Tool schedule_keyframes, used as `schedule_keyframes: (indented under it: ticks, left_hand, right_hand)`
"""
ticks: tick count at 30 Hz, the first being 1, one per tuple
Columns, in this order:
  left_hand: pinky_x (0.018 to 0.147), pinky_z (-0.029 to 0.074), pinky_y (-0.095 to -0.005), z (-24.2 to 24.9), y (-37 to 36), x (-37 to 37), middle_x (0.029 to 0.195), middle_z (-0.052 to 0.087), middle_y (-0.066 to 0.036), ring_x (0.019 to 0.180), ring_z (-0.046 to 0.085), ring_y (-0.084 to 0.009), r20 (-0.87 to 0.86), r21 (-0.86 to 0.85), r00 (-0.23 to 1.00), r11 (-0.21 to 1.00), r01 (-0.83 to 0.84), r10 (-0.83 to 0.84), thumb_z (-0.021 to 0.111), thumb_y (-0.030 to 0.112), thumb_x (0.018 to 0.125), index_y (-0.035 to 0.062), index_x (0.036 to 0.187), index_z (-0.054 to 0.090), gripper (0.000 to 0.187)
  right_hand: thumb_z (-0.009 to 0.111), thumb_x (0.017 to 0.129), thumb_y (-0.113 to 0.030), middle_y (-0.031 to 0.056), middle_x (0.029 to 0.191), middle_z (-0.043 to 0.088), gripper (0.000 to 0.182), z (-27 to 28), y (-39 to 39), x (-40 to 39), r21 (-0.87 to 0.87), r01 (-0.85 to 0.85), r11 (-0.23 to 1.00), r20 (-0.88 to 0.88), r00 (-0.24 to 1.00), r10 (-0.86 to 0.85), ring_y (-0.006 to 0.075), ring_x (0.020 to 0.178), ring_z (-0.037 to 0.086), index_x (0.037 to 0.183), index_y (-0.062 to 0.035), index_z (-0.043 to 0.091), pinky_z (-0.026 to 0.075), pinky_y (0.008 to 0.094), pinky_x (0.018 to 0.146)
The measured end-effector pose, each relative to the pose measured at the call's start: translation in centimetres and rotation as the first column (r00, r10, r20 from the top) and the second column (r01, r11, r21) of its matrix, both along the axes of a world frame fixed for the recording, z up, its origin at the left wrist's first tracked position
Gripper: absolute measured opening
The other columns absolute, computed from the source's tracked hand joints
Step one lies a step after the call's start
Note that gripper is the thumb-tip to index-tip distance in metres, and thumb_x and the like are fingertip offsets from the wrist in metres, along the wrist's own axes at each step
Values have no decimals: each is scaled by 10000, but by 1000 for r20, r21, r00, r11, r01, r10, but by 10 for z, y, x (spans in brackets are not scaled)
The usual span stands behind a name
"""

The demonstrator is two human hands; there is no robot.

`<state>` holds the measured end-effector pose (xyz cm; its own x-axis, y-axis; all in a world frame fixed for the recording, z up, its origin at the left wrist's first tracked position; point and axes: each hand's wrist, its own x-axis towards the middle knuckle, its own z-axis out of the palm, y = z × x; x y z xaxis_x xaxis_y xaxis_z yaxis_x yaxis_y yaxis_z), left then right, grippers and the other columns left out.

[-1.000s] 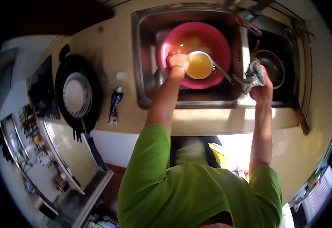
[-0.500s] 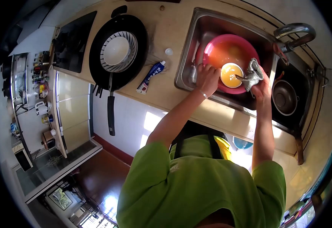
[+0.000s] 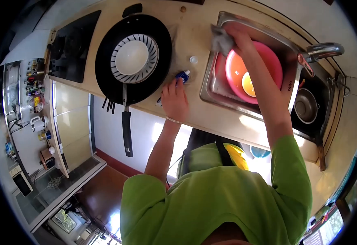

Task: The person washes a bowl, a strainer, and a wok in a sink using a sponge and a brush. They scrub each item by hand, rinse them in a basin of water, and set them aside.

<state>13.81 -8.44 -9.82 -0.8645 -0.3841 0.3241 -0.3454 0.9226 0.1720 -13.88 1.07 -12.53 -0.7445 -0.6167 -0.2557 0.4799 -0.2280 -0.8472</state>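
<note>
On the counter beside the wok, my left hand (image 3: 175,101) lies over a blue-and-white toothpaste tube (image 3: 183,76), its fingers closed round the middle. The tube's capless-looking blue end shows past my fingertips, with a small round white cap (image 3: 193,59) just beyond. At the sink's far left corner, my right hand (image 3: 236,36) grips a grey rag (image 3: 221,40), which hangs over the sink rim. My right forearm crosses above a pink basin (image 3: 273,65) of orange-tinted water. Inside it, a bowl (image 3: 248,84) with yellowish liquid is partly hidden by that arm.
A black wok (image 3: 105,65) holds a striped plate (image 3: 155,61) with a white bowl (image 3: 132,58) on it. The basin stands in the steel sink (image 3: 207,87), under a faucet (image 3: 324,50). A dark pan (image 3: 306,107) sits in the right sink. A black cooktop (image 3: 74,47) lies left.
My left hand has left the bowl and moved left onto the toothpaste tube. My right hand has carried the rag from the basin's right side to the sink's far left corner.
</note>
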Motion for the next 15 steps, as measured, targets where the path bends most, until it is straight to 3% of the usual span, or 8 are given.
schedule_keyframes:
  ticks: [1, 3, 4, 6, 7, 9, 13, 15]
  left_hand:
    - [742, 379, -409, -5, -5, -1, 1036, 493, -120, 885, 461, -297, -3, -54, 1000, 998, 16, -17, 532, 65, 648, 36, 1091, 465, 449]
    - [742, 382, -407, -13, -14, -6, 1037, 492, -120, 880, 463, -298, 8, -52, 1000, 998, 27, -27, 532, 69, 652, 37, 1097, 457, 452]
    - [741, 386, -405, -16, -17, -6, 1039, 490, -120, 876, 465, -298, 12, -62, 999, 997, 39, -38, 531, 73, 656, 37, 1102, 450, 455]
    - [739, 386, -405, -18, -20, -9, 1039, 487, -119, 885, 464, -296, 42, -54, 999, 998, 33, -31, 539, 79, 655, 38, 1105, 447, 461]
    - [737, 387, -405, -19, -19, -9, 1039, 485, -118, 895, 464, -294, 76, -46, 997, 999, 25, -21, 546, 86, 654, 39, 1108, 444, 467]
    - [705, 395, -406, -18, -18, -11, 999, 490, -118, 869, 474, -287, 65, -47, 998, 999, 24, -21, 510, 79, 671, 23, 1081, 458, 417]
    - [674, 407, -398, -15, -17, -12, 939, 477, -112, 821, 488, -277, 50, 4, 998, 1000, 23, -23, 506, 65, 664, 7, 1068, 465, 411]
    - [684, 411, -387, -11, -17, -9, 941, 470, -112, 825, 489, -282, 0, 164, 999, 986, 32, -32, 525, 55, 649, 12, 1079, 460, 437]
  right_hand:
    - [499, 780, -164, 98, 826, 575, 237, 5, -14, 1, 13, -3, 1000, 9, 1000, 3, 190, 775, 553, 895, 38, 546, 452, 299, 681]
    - [530, 736, -150, 98, 814, 568, 250, 18, -36, 2, 461, 181, 869, -569, 811, 133, 214, 757, 556, 956, -34, 563, 449, 317, 674]
    - [530, 736, -150, 98, 814, 568, 250, 20, -38, 9, 469, 179, 865, -563, 815, 137, 214, 757, 556, 956, -34, 563, 449, 317, 674]
    - [592, 683, -133, 93, 870, 559, 328, 27, -38, 30, 699, 145, 700, -690, 392, 608, 231, 782, 556, 1004, -73, 554, 440, 290, 709]
    - [592, 683, -133, 93, 870, 559, 328, 31, -38, 46, 704, 141, 696, -686, 390, 614, 231, 782, 556, 1004, -73, 554, 440, 290, 709]
    - [623, 618, -115, 86, 890, 528, 357, 34, -35, 79, 719, -44, 694, -690, 81, 719, 238, 810, 548, 971, -99, 573, 442, 299, 703]
    - [620, 632, -61, 74, 909, 510, 338, 22, -36, 90, 769, -18, 639, -634, 101, 767, 205, 829, 546, 963, -98, 563, 442, 278, 693]
    - [595, 672, -10, 71, 898, 518, 298, 28, -26, 85, 605, -130, 786, -620, 542, 567, 183, 851, 547, 956, -69, 528, 443, 265, 687]
